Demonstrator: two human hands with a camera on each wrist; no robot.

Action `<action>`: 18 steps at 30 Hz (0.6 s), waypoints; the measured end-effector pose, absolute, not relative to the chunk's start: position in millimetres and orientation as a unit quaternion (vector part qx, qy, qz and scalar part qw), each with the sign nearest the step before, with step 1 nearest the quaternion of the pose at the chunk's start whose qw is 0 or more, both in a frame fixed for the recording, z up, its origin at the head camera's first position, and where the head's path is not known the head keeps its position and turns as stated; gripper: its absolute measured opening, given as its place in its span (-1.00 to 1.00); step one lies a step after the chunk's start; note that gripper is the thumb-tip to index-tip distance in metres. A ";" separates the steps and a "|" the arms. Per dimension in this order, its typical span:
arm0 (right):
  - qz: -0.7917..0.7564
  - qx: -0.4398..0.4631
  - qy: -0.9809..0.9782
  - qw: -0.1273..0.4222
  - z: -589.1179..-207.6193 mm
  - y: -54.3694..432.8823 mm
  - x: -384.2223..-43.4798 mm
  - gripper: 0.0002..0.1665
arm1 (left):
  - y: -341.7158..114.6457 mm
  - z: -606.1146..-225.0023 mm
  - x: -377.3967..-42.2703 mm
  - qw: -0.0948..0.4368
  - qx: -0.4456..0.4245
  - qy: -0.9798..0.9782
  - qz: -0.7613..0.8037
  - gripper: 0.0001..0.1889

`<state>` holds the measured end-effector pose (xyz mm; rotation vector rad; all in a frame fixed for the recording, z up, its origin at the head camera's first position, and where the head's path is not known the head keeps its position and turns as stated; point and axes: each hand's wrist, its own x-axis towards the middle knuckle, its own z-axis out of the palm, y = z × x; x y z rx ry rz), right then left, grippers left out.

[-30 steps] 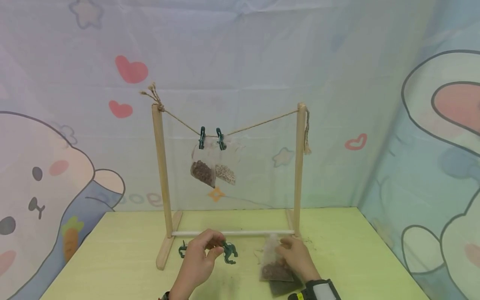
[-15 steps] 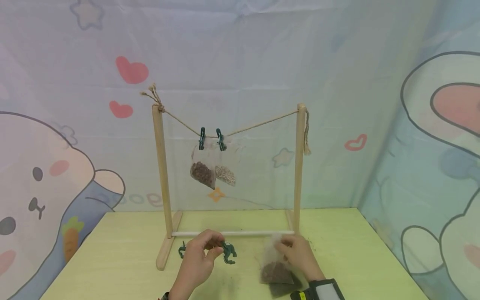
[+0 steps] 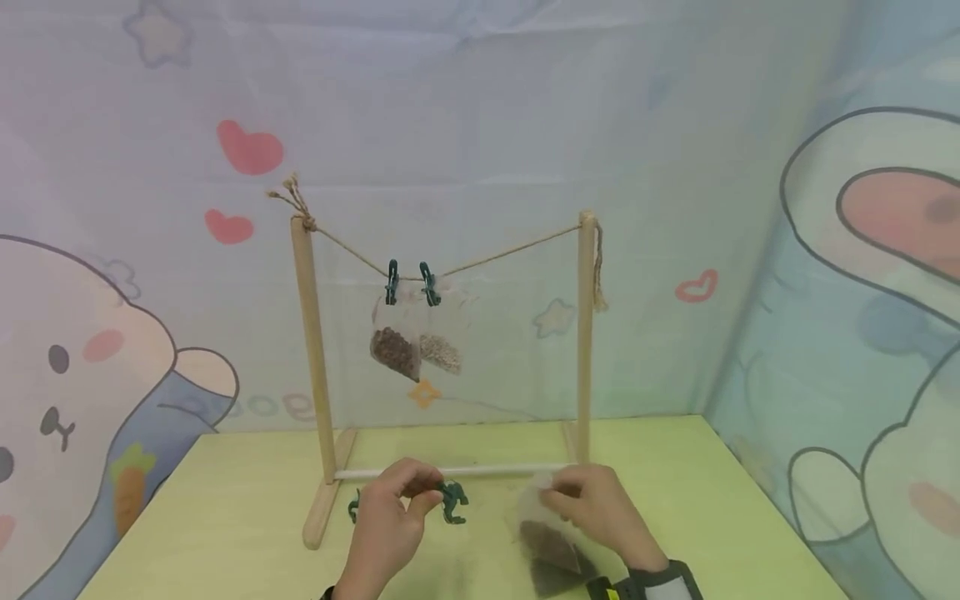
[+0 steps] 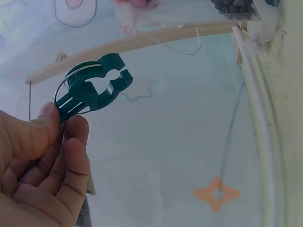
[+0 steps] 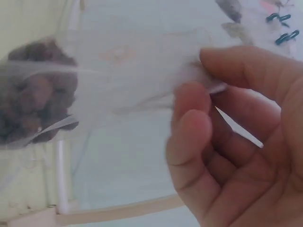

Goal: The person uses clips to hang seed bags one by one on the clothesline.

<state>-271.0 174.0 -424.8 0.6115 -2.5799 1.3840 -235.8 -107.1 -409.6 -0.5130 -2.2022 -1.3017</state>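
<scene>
Thumb and fingers of my left hand [image 3: 386, 521] pinch the handle end of a dark green plastic clip [image 3: 453, 502]. In the left wrist view the clip [image 4: 84, 94] points away from the hand, its tips a small gap apart. To the right, my right hand [image 3: 600, 512] pinches the upper edge of a clear plastic bag [image 3: 550, 546] with reddish-brown lumps at its bottom. The right wrist view shows those lumps [image 5: 38, 92] up close. Partly hidden below this bag, a second bag [image 3: 558, 579] with dark contents lies on the table.
A wooden frame [image 3: 311, 333] stands behind the hands with a sagging rope [image 3: 510, 252]. Two green clips [image 3: 392, 283] hold bags [image 3: 396, 352] of brown and pale grains on it. Another green clip [image 3: 354, 506] lies on the table [image 3: 225, 508], partly behind the left hand.
My right hand has taken hold of the bag of reddish-brown lumps and raised its top, tilting it. The left hand keeps its grip on the clip. The head view has shifted slightly.
</scene>
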 end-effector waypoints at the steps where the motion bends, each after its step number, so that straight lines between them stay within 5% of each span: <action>1: 0.461 0.202 -0.860 0.088 -421.6 173.2 -270.0 -0.84 | -106.0 -406.0 -235.7 0.272 -0.197 -0.811 -0.478 -0.79; 8: 0.461 0.201 -0.846 0.175 -390.7 166.0 -275.4 -0.84 | -100.9 -368.9 -239.9 0.374 -0.284 -0.775 -0.424 -0.80; 18: 0.425 0.267 -0.832 0.237 -334.2 160.9 -299.8 -0.75 | -91.8 -304.6 -248.8 0.441 -0.301 -0.755 -0.381 -0.84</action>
